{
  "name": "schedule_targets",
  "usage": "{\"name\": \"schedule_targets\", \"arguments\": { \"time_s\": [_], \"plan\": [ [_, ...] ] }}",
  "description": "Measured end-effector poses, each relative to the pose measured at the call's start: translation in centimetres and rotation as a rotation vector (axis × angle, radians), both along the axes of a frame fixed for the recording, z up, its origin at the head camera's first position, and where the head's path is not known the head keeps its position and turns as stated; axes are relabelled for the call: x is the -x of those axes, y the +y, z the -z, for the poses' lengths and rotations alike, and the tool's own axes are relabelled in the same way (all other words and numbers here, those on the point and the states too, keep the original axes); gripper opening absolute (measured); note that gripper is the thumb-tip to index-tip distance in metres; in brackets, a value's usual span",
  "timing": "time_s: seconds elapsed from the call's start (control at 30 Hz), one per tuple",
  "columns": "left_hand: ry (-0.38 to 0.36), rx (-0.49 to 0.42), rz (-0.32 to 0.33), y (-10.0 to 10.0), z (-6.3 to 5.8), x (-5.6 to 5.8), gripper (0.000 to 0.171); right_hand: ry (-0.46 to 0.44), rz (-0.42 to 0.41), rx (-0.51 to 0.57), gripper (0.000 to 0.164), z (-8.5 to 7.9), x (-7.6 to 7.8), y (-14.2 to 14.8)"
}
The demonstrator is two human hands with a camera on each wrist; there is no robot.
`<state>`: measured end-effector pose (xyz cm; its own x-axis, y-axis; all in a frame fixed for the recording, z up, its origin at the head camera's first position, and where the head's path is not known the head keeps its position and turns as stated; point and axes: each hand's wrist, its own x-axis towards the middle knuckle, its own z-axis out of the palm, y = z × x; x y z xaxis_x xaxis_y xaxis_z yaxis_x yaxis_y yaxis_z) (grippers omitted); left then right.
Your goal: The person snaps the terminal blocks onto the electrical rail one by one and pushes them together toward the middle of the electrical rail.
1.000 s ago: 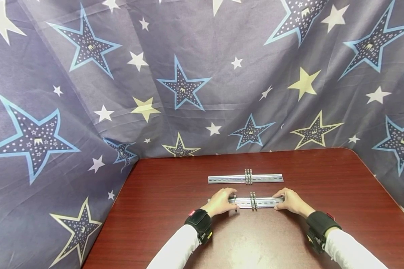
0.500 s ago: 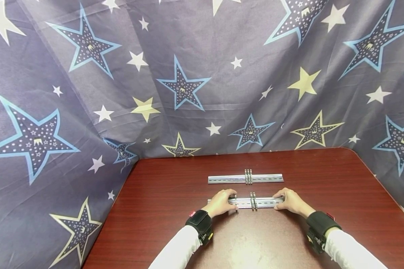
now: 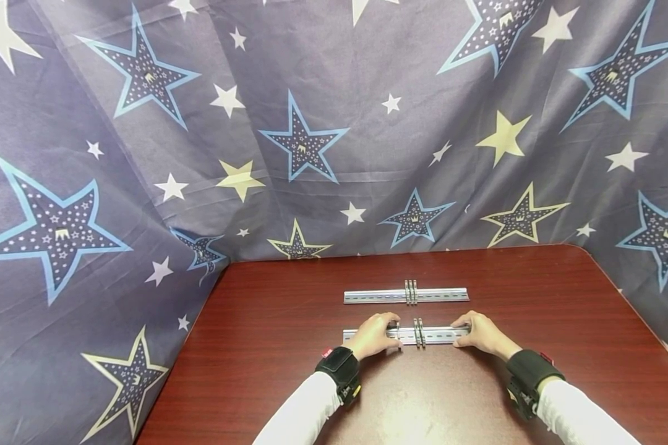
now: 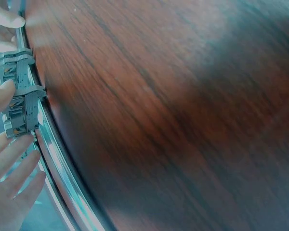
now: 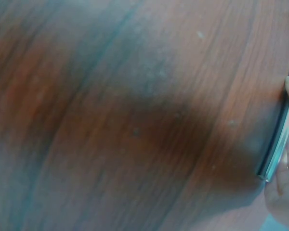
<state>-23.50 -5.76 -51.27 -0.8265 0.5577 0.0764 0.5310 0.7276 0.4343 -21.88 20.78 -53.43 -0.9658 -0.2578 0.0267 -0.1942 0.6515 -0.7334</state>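
Observation:
A slotted metal DIN rail (image 3: pixel 438 337) lies across the table, with two narrow terminal blocks (image 3: pixel 420 334) standing side by side near its middle. My left hand (image 3: pixel 373 335) pinches another grey terminal block (image 4: pixel 23 113) between thumb and fingers, on the rail just left of that pair. A small gap shows between the held block and the pair. At the rail's right end, my right hand (image 3: pixel 480 334) grips it across its width with thumb and fingers. In the right wrist view only part of that hand and the rail's end (image 5: pixel 274 159) show.
Behind, a second DIN rail (image 3: pixel 375 297) lies parallel, carrying three terminal blocks (image 3: pixel 411 292) close together. The reddish-brown wooden table (image 3: pixel 273 315) ends at a star-patterned cloth (image 3: pixel 356 154) at the back and sides.
My left hand has slid the terminal block rightward along the near rail, closer to the pair. The right hand stays in place on the rail's end.

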Motion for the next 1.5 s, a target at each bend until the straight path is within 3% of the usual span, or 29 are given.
{"name": "schedule_targets", "arguments": {
  "time_s": [0.27,1.5],
  "plan": [
    [0.014,0.033,-0.013,0.7,0.1,0.0,0.048,0.007,-0.010,-0.001,0.032,-0.1,0.0,0.0],
    [0.050,-0.026,0.013,2.6,0.5,-0.3,0.051,0.027,-0.016,0.005,0.034,-0.1,-0.1,0.0]
  ]
}}
